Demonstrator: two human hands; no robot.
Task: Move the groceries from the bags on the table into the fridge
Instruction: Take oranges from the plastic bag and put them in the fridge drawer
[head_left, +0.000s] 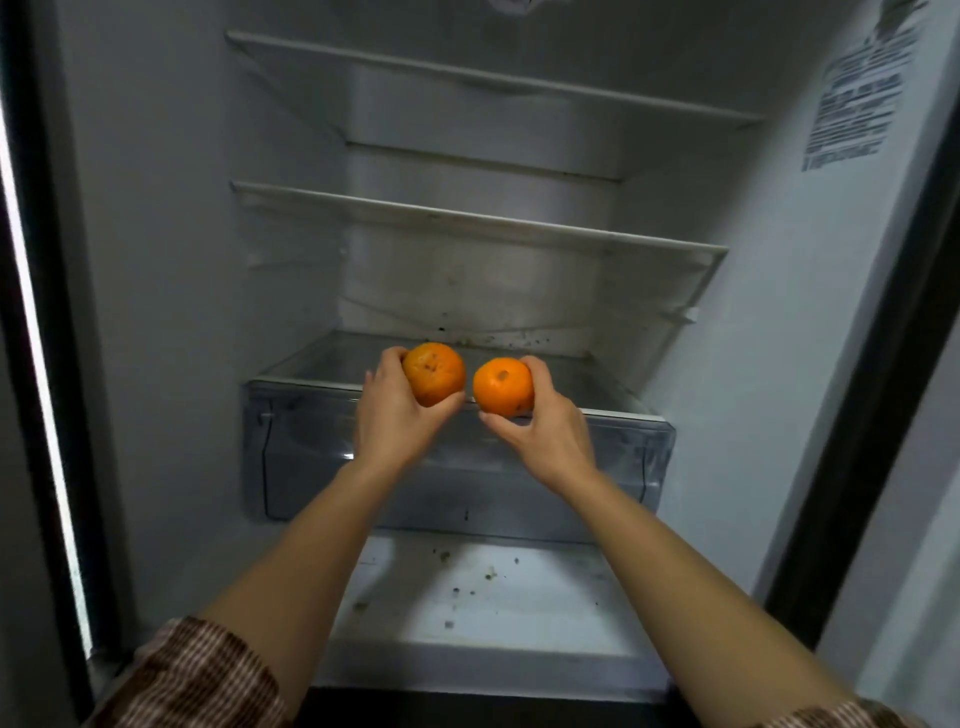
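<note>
I face the open fridge (171, 260), whose shelves hold nothing. My left hand (395, 415) grips one orange (435, 373) with a rough, spotted skin. My right hand (545, 431) grips a second, smoother orange (503, 387). Both fruits are held side by side, a small gap apart, just above the front edge of the glass shelf (322, 371) that covers the clear crisper drawer (639, 457). Neither orange touches the shelf as far as I can tell. No bags or table are in view.
Two white-edged glass shelves (467, 223) sit higher up. The fridge floor (493, 597) below the drawer is dotted with dark crumbs. A label (857, 98) is stuck on the right inner wall. A dark door frame (31, 364) runs down the left.
</note>
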